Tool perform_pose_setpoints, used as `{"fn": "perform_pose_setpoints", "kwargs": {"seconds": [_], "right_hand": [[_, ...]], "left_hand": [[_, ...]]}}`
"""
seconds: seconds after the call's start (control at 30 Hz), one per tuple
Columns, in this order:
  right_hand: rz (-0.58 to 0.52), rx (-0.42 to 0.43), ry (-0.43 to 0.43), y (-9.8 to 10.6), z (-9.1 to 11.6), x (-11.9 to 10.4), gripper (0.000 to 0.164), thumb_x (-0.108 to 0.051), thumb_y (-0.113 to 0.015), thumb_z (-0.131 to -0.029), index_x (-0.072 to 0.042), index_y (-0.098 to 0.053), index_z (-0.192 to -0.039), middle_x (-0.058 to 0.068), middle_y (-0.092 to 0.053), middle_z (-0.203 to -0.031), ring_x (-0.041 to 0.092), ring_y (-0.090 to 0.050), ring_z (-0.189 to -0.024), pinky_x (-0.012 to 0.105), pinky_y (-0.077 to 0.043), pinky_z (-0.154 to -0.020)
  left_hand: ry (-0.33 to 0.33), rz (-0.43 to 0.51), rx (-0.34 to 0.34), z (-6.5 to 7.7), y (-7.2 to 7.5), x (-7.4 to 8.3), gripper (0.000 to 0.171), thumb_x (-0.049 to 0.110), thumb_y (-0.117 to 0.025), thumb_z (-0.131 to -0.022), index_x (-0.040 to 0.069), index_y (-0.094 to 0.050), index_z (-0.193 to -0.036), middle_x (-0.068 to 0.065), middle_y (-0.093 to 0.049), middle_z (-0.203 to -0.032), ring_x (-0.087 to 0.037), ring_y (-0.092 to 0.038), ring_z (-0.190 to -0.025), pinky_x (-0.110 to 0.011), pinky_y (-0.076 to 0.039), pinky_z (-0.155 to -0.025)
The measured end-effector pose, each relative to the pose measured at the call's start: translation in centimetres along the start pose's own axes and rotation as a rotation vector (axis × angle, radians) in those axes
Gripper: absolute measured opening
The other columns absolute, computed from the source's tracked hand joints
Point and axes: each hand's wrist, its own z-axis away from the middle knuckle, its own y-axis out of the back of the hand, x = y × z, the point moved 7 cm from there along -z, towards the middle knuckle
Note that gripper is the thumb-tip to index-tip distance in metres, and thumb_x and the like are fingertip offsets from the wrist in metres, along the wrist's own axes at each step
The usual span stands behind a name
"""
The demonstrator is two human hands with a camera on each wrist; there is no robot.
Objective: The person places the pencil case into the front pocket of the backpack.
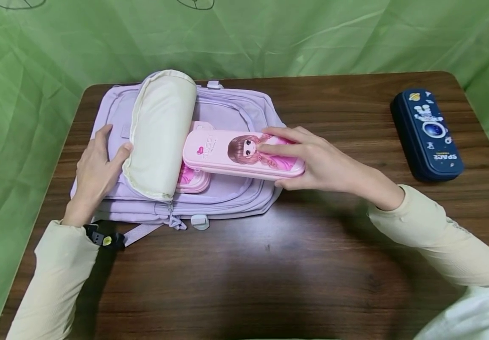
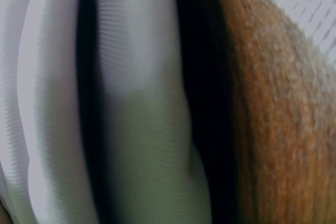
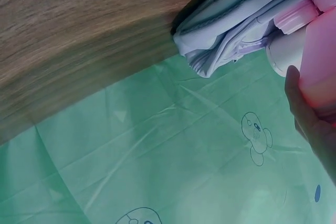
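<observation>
Green sheet (image 1: 244,42) backed the work area. Dark wood-grain table (image 1: 236,283) bore all items. Lilac backpack (image 1: 227,111) lay flat on table, L of ctr. Cream-lined flap (image 1: 161,137) crossed backpack, approx. mid-panel. Navy case (image 1: 429,134), w/ space print, lay near R end of table, well apart from backpack. Upper pink case (image 1: 216,153), w/ doll print, was held over backpack, its far end beside flap edge. Lower pink case (image 1: 195,183) sat on backpack, part hidden by flap & upper pink case; contact btwn the two cases could not be confirmed. R hand (image 1: 316,158) gripped upper pink case at near end — thumb along lower side, fingers across top. L hand (image 1: 96,167) rested on backpack — thumb & index finger spread apart, thumb tip at flap edge. Zip pull (image 1: 176,223) hung at backpack's near edge.
</observation>
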Motion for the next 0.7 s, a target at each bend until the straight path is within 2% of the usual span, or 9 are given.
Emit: {"fn": "perform_pose_setpoints", "kwargs": {"seconds": [0.43, 0.57, 0.7], "right_hand": [[-0.008, -0.009, 0.006, -0.9, 0.1, -0.2, 0.063, -0.028, -0.079, -0.072, -0.013, -0.057, -0.129, 0.012, -0.041, -0.141, 0.027, -0.045, -0.108, 0.044, -0.036, -0.090], [-0.031, -0.012, 0.001, -1.1, -0.2, -0.1, 0.062, -0.026, -0.080, -0.070, -0.012, -0.059, -0.127, 0.012, -0.043, -0.140, 0.029, -0.043, -0.118, 0.046, -0.034, -0.096], [-0.073, -0.050, -0.027, -1.6, -0.7, -0.1, 0.063, -0.024, -0.081, -0.069, -0.013, -0.060, -0.126, 0.010, -0.043, -0.140, 0.029, -0.037, -0.127, 0.047, -0.029, -0.101]], "left_hand": [[-0.018, 0.004, 0.027, 0.2, -0.1, -0.1, 0.065, 0.051, -0.035, -0.094, 0.016, -0.025, -0.148, -0.026, -0.033, -0.142, -0.049, -0.031, -0.126, -0.068, -0.018, -0.095], [-0.034, 0.002, 0.023, 0.1, -0.1, -0.2, 0.064, 0.051, -0.031, -0.096, 0.014, -0.025, -0.148, -0.027, -0.034, -0.141, -0.050, -0.031, -0.126, -0.068, -0.017, -0.095], [-0.043, 0.017, 0.021, 0.0, 0.0, -0.3, 0.061, 0.048, -0.028, -0.097, 0.014, -0.026, -0.147, -0.027, -0.034, -0.141, -0.049, -0.031, -0.126, -0.069, -0.017, -0.094]]}}
